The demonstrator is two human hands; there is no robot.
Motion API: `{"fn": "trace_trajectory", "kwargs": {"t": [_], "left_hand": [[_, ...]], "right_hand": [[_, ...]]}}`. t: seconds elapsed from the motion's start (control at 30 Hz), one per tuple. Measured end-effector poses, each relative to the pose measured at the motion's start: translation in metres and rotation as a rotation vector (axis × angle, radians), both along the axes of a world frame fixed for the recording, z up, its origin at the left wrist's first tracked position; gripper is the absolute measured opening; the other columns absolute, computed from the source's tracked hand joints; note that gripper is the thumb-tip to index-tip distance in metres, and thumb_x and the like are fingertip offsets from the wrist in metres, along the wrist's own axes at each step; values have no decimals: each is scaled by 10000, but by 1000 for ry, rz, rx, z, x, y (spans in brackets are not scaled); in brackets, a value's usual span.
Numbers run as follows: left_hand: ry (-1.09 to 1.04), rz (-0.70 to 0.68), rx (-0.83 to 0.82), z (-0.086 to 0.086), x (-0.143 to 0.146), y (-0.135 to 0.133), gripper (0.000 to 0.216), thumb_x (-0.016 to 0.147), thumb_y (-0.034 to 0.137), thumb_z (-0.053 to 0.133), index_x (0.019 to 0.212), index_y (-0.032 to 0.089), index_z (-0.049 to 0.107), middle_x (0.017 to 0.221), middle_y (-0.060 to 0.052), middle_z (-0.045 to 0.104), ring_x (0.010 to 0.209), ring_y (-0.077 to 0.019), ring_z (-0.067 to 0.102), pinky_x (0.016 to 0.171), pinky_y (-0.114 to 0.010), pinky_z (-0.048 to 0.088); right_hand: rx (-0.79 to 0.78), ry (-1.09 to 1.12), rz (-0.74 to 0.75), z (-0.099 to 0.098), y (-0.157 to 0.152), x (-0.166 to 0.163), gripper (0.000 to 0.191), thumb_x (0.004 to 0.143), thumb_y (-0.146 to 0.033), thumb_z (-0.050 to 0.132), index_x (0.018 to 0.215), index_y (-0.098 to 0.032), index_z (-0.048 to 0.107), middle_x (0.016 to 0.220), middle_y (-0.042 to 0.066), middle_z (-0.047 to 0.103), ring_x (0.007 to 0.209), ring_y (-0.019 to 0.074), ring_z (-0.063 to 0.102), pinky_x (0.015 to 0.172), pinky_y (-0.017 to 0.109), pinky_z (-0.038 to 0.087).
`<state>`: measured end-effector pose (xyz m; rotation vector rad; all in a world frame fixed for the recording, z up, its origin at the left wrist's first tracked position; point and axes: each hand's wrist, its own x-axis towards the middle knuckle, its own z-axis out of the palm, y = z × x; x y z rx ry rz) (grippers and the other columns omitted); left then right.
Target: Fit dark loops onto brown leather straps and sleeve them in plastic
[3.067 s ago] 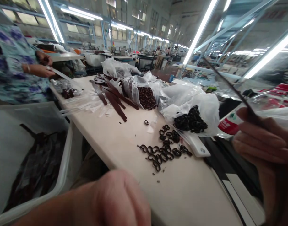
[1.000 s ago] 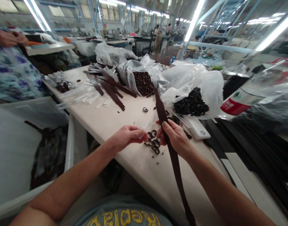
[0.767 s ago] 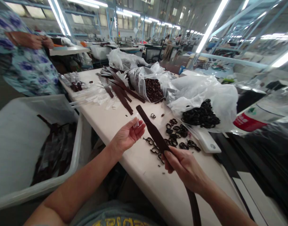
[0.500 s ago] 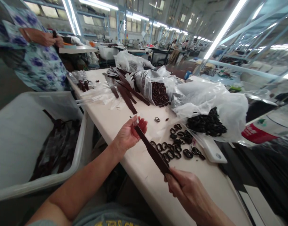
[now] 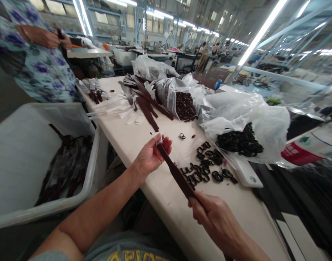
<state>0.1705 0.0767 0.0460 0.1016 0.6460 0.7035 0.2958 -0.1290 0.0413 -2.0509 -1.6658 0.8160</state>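
Note:
A dark brown strap (image 5: pixel 178 175) stretches between my two hands above the table. My left hand (image 5: pixel 149 156) pinches its far end, where a small white piece of film or paper (image 5: pixel 159 139) shows at the thumb; the other fingers are curled loosely. Thumb and fingers of my right hand (image 5: pixel 216 212) are closed round the near end. Beside the strap lie several black rings (image 5: pixel 206 163), some partly hidden behind it. Beyond my left hand, more brown straps (image 5: pixel 146 112) fan out over white strips (image 5: pixel 115 107).
On the pale table (image 5: pixel 222 217) stand a plastic bag (image 5: pixel 168 98) of small brown pieces and another bag (image 5: pixel 244 108) with black rings. A white bin (image 5: pixel 24 214) holding wrapped straps is at left. A person in a floral garment (image 5: pixel 46 69) stands behind it.
The view has shifted slightly. Both hands keep their hold on the strap, with hardly any movement.

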Motion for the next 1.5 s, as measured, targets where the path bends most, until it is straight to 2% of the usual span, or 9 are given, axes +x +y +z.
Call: {"fn": "trace_trajectory", "kwargs": {"t": [0.57,0.73,0.83,0.97,1.1,1.2,1.33,1.43,1.5], "left_hand": [[8,-34,38,-16,4,-10,171,925,201,584,814,102,669,748,-59,723,672,-142,709,679,-250,577],[10,-139,249,-27,3,-45,134,829,219,718,853,87,719,851,-88,744,764,-161,709,732,-250,573],[-54,-260,437,-32,-4,-71,273,767,316,781,895,77,745,759,-83,732,626,-168,680,591,-260,557],[5,-273,572,-22,-33,-76,354,791,400,747,990,107,760,657,-54,709,488,-154,618,468,-260,493],[184,97,642,4,-87,-42,254,712,341,831,855,135,788,883,-73,768,808,-157,687,742,-225,539],[247,260,639,11,-129,-29,275,680,362,850,857,160,792,874,-60,773,851,-173,693,792,-248,537],[306,171,571,-15,-158,-59,247,712,351,825,868,162,795,919,-73,771,863,-192,690,809,-279,525],[276,46,508,-42,-168,-91,298,757,386,780,953,162,789,847,-71,762,698,-182,673,650,-280,506],[223,76,472,-53,-180,-99,377,745,397,788,1048,174,763,898,-74,761,680,-183,669,620,-282,498]], "right_hand": [[-72,173,-113,-8,2,1,376,956,-425,347,791,-201,601,604,8,638,518,148,614,521,248,452],[-56,408,-144,-6,16,-4,390,963,-454,359,802,-187,594,574,-5,616,479,126,593,483,220,458],[6,505,-121,3,36,-11,403,961,-478,375,748,-189,557,557,-9,594,464,113,564,469,208,450],[22,655,-6,15,54,-25,382,961,-496,404,827,-177,564,647,7,631,537,124,600,540,225,500],[-90,625,185,14,48,-43,350,973,-454,435,909,-170,629,769,32,686,702,142,644,672,235,508],[-183,605,180,1,45,-60,425,983,-513,383,893,-170,618,643,2,639,550,120,595,552,216,466],[-213,550,228,-10,66,-96,440,988,-534,344,893,-179,586,589,-20,603,463,110,556,449,197,406],[-186,514,363,-10,89,-127,384,996,-488,348,898,-189,567,592,-31,604,471,105,567,469,188,419],[-196,498,428,-11,96,-143,367,996,-473,352,883,-191,557,587,-33,602,466,102,564,476,186,423]]}}
